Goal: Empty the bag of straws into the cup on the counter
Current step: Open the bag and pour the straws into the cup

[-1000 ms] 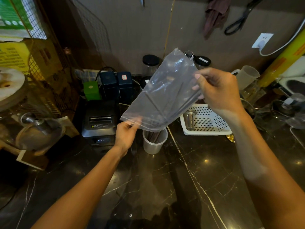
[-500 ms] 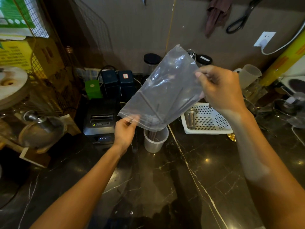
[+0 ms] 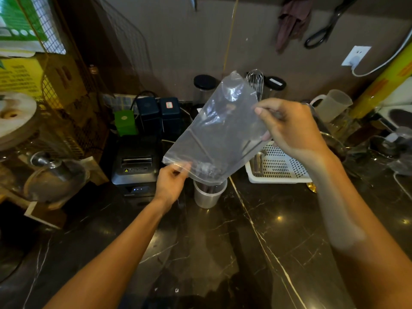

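Note:
A clear plastic bag [image 3: 219, 132] hangs tilted over a pale round cup [image 3: 208, 195] on the dark marble counter [image 3: 278, 230], its open mouth pointing down into the cup. My left hand [image 3: 170, 182] pinches the bag's lower left corner at the mouth. My right hand [image 3: 289, 128] grips the bag's upper right side. A few dark thin straws [image 3: 250, 144] still show through the plastic, leaning toward the mouth. Dark straws stand inside the cup, partly hidden by the bag.
A black receipt printer [image 3: 137, 163] sits left of the cup. A white perforated tray [image 3: 281, 168] with a metal cup lies to the right. Jars, a whisk [image 3: 255, 82] and a measuring jug [image 3: 332, 105] line the back wall. A glass-domed stand [image 3: 53, 175] is at the far left.
The bag's closed end has risen a little and the bag has tipped steeper over the cup. Both hands keep their hold.

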